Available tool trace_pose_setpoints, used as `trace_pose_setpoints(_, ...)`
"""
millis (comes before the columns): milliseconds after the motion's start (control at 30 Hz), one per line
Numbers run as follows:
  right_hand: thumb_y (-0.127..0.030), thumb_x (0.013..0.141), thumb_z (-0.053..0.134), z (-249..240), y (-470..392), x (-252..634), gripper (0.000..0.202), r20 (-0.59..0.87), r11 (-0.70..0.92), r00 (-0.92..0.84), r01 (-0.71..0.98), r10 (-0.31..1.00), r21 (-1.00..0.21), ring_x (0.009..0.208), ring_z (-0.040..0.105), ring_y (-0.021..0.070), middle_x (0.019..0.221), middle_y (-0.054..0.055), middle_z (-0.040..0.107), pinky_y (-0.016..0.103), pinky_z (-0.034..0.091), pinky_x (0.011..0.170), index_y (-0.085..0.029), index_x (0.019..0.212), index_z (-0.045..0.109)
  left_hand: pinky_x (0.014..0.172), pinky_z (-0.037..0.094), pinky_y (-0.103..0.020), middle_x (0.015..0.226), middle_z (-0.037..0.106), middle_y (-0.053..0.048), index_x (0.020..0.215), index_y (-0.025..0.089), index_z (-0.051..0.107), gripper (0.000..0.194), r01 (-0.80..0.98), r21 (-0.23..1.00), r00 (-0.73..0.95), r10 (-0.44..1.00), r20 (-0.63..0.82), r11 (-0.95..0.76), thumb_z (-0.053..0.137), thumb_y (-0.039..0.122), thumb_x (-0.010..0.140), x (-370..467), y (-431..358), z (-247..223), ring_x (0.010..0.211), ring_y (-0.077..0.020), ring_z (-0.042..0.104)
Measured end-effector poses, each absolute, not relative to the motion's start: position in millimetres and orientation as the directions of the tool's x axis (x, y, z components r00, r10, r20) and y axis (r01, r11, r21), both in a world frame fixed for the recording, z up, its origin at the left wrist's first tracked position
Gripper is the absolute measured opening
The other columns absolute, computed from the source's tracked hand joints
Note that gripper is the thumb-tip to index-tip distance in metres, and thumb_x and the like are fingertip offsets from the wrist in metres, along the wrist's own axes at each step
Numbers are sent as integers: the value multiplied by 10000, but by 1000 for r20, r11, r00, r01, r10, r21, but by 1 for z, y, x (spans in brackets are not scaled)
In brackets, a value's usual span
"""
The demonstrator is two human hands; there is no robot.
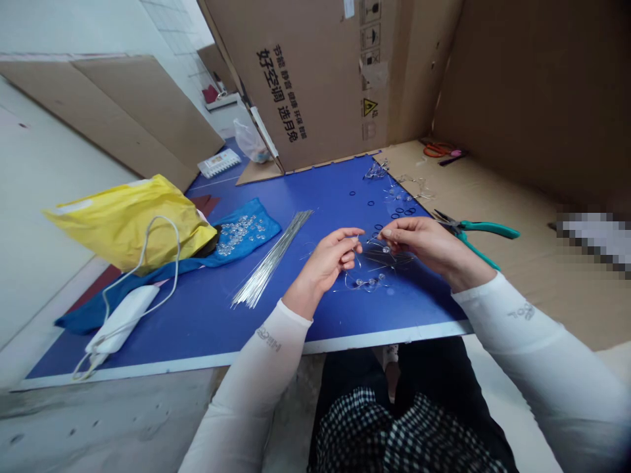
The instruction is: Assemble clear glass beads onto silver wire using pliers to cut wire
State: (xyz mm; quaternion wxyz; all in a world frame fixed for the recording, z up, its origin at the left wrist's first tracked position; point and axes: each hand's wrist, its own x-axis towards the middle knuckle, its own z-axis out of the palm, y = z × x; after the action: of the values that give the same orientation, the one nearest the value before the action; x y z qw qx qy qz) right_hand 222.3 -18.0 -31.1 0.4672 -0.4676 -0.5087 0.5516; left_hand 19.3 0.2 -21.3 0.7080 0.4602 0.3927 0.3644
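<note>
Over the blue tabletop [280, 328], my left hand [335, 255] is closed in a pinch on something thin that I cannot make out. My right hand [411, 238] pinches a thin wire, and a clear bead [386, 249] hangs just under its fingertips. Below the hands, several clear beads [369, 282] on fine wire rest on the table. Dark thin wires [389, 257] lie beneath my right hand. Several black rings [404, 211] are scattered beyond it. To the left of my left hand is a bundle of straight silvery wires [273, 259].
Green-handled pliers [488, 228] lie beside my right hand on cardboard, with orange scissors [438, 150] farther back. Clear beads [241, 233] sit on blue cloth at the left, near a yellow bag [142, 223] and a white power strip [123, 322]. Tall cardboard [325, 79] stands behind.
</note>
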Motion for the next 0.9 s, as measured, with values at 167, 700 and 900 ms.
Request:
trace_pose_setpoints(167,-420,662,801,-31,-18,222,264,-45,-51,-127,-42,991,-998,611,494,121,669,15,614,297,388,606,-171,715,731,489,322,-195,748,599,-10,1079,127,611,199,-115,953,405,889,-214,282,544,91,894,21,-1,-22,493,-40,384)
trace_pose_setpoints(700,-411,654,780,-29,-20,219,257,-59,-58,-157,12,986,-998,554,490,114,578,1,588,292,382,560,-167,653,699,917,482,-343,1055,698,-84,978,168,681,206,177,949,505,852,139,-260,721,290,817,19,0,-35,974,-176,631)
trace_pose_setpoints(900,-382,660,781,-28,-22,214,241,-23,-20,-162,20,987,-1000,541,491,105,562,-3,602,277,355,547,-151,685,718,778,461,-302,865,690,-40,863,152,669,181,247,950,566,824,19,-191,726,306,786,23,-4,-37,767,-132,589)
